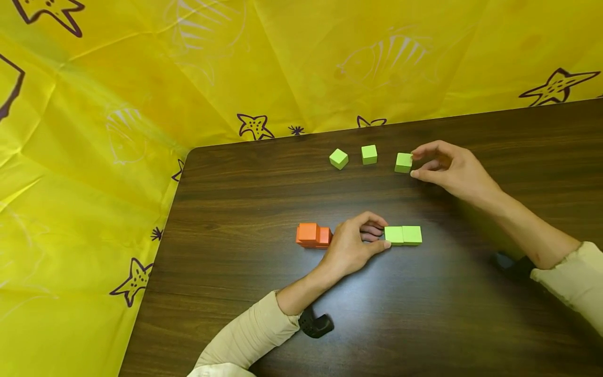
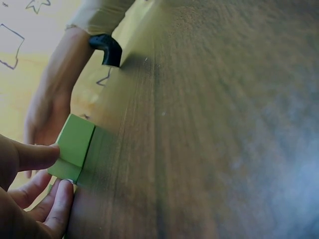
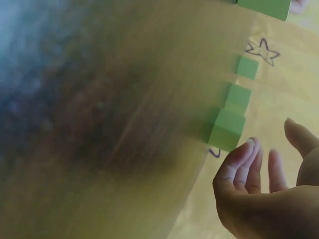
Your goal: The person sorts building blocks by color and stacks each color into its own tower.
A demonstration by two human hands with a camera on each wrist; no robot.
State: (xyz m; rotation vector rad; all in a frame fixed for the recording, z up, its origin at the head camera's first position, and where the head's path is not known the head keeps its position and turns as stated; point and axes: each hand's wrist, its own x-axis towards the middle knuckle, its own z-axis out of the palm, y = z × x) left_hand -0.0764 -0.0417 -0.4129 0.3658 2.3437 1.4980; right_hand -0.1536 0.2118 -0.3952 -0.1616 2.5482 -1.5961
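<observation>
Two green cubes [image 1: 403, 235] sit side by side in a short row in the middle of the table. My left hand [image 1: 350, 243] pinches the left end of this row, thumb on the near side and fingers on the far side. In the left wrist view the thumb presses against the green row [image 2: 75, 142]. Farther back, my right hand [image 1: 454, 170] is beside a single green cube [image 1: 403, 163], thumb and forefinger spread at its right edge. The right wrist view shows the fingertips close to that cube [image 3: 228, 130], with nothing between them.
Two more loose green cubes, one upright [image 1: 369, 155] and one turned at an angle [image 1: 338, 159], lie in line to the left. Orange blocks [image 1: 308, 234] stand left of my left hand, partly hidden by it. A yellow patterned cloth [image 1: 292, 68] borders the table's back and left edges.
</observation>
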